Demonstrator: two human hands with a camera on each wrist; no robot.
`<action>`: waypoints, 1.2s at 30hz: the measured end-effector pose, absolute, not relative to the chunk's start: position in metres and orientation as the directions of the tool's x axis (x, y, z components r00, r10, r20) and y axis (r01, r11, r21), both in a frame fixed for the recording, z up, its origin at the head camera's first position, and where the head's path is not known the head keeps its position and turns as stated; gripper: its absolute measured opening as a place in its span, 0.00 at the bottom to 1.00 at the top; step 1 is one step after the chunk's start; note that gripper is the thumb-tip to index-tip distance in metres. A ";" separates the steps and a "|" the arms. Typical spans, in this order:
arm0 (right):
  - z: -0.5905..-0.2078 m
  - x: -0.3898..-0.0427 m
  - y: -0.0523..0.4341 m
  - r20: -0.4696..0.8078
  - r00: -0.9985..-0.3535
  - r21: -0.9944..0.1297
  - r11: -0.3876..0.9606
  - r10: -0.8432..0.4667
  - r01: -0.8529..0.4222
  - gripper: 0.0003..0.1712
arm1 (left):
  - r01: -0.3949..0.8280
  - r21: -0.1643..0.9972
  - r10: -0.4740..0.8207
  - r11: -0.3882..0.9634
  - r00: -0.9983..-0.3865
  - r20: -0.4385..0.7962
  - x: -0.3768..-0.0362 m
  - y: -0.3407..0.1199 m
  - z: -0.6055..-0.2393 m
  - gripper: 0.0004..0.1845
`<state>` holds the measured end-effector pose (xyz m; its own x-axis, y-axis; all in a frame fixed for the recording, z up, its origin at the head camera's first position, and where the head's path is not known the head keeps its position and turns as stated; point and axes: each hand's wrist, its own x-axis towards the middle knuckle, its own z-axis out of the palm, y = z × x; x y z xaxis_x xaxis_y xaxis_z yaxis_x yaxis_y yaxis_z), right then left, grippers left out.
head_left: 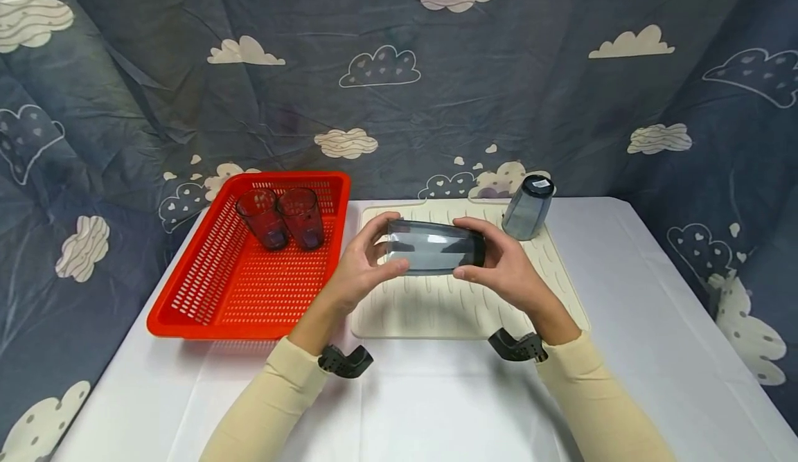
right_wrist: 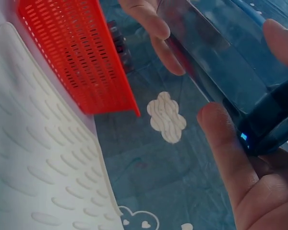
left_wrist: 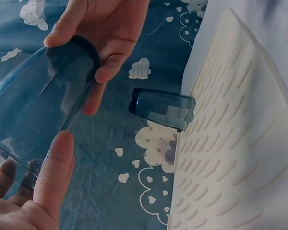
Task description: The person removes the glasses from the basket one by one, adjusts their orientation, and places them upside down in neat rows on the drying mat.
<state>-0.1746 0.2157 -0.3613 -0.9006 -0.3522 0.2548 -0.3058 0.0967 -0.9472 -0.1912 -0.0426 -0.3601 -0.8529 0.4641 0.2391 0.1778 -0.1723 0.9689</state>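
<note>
A smoky grey tumbler [head_left: 435, 247] lies sideways in the air above the cream drying mat [head_left: 436, 306]. My left hand [head_left: 368, 261] grips its left, open end, and my right hand [head_left: 492, 260] grips its right, base end. In the left wrist view the tumbler [left_wrist: 36, 105] runs between my left thumb and the right hand's fingers [left_wrist: 105, 43]. The right wrist view shows its dark base [right_wrist: 269, 120] against my right thumb. A second grey tumbler [head_left: 528, 207] [left_wrist: 163, 109] stands upside down at the mat's far right corner.
A red slotted basket [head_left: 206, 296] [right_wrist: 77, 57] sits left of the mat, with two dark reddish tumblers [head_left: 280, 218] upright at its back. White table [head_left: 630, 337] runs to the right and front. A cloud-printed blue cloth [head_left: 399, 67] hangs behind.
</note>
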 end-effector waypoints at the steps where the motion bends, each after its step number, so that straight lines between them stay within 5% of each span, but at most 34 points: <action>1: -0.362 -0.174 0.215 0.260 -0.902 -0.946 0.098 -0.345 -0.310 0.44 | 0.177 0.969 0.466 -0.175 -0.852 0.239 -0.191 -0.043 -0.360 0.41; 14: -0.352 -0.169 0.217 0.252 -0.908 -0.937 0.149 -0.333 -0.315 0.43 | 0.180 0.972 0.500 -0.153 -0.834 0.233 -0.189 -0.043 -0.360 0.48; 26: -0.344 -0.172 0.221 0.218 -0.917 -0.919 0.247 -0.334 -0.308 0.42 | 0.311 0.947 0.426 0.084 -0.870 0.248 -0.186 -0.046 -0.363 0.41; 36: -0.338 -0.169 0.233 0.249 -0.918 -0.903 0.267 -0.309 -0.335 0.41 | 0.392 0.910 0.411 0.135 -0.858 0.309 -0.181 -0.052 -0.365 0.31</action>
